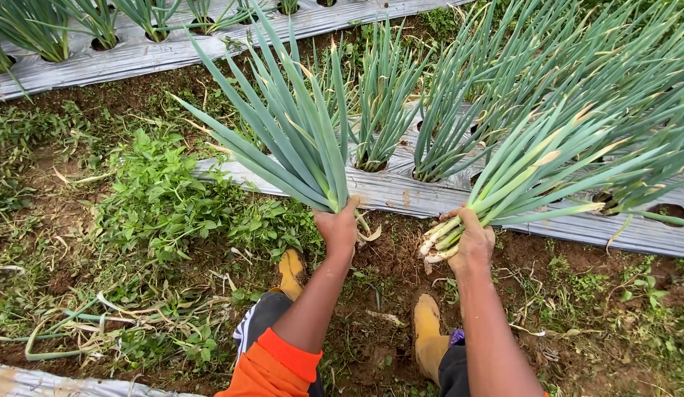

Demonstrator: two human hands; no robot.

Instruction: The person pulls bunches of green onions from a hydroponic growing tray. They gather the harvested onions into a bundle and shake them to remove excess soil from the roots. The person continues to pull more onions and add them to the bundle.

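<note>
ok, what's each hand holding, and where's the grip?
Left hand grips a bunch of green onions at its base. Right hand grips a second bunch near the pale root ends.

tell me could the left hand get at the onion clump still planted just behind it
Probably not as things stand: the left hand is already shut on a pulled onion bunch, though the planted clump stands close with nothing between.

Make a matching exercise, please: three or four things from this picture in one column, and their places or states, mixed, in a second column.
1. left hand
2. right hand
3. yellow rubber boots
4. silver plastic mulch sheet with round holes

a. standing on brown soil
b. gripping an upright bunch of green onions
c. covering the raised bed
d. holding a pulled bunch of green onions with pale stalks, leaning right

Pairs: 1-b, 2-d, 3-a, 4-c
</note>
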